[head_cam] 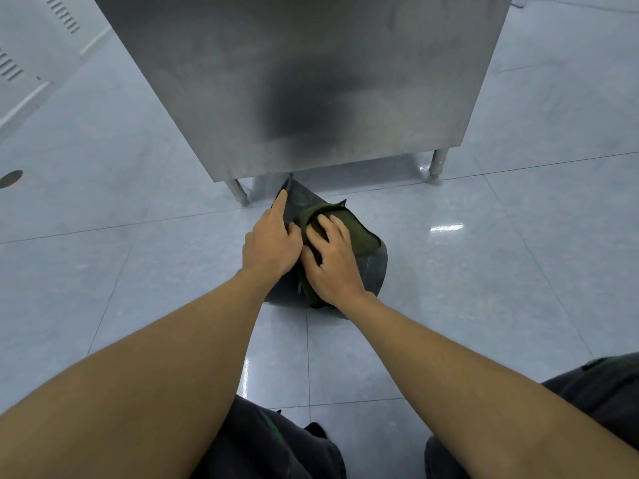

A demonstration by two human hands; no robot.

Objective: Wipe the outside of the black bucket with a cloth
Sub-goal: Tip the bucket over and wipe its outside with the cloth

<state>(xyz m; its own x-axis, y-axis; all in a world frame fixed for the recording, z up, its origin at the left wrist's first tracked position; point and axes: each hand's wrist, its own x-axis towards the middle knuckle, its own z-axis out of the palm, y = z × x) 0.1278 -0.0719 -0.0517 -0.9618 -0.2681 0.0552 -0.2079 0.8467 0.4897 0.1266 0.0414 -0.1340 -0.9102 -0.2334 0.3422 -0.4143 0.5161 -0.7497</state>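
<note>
The black bucket (371,267) lies on its side on the tiled floor, its base end pointing away toward the steel cabinet. A dark green cloth (359,233) is draped over the bucket's upper side. My right hand (330,261) lies flat on the cloth with fingers spread, pressing it against the bucket. My left hand (271,242) grips the bucket's left side, index finger stretched along its wall toward the far end. Most of the bucket is hidden under my hands and the cloth.
A stainless steel cabinet (311,81) on short legs (238,193) stands right behind the bucket. Pale blue floor tiles (484,254) surround it. A round floor drain (10,178) sits far left. My knees in dark trousers (269,444) are at the bottom.
</note>
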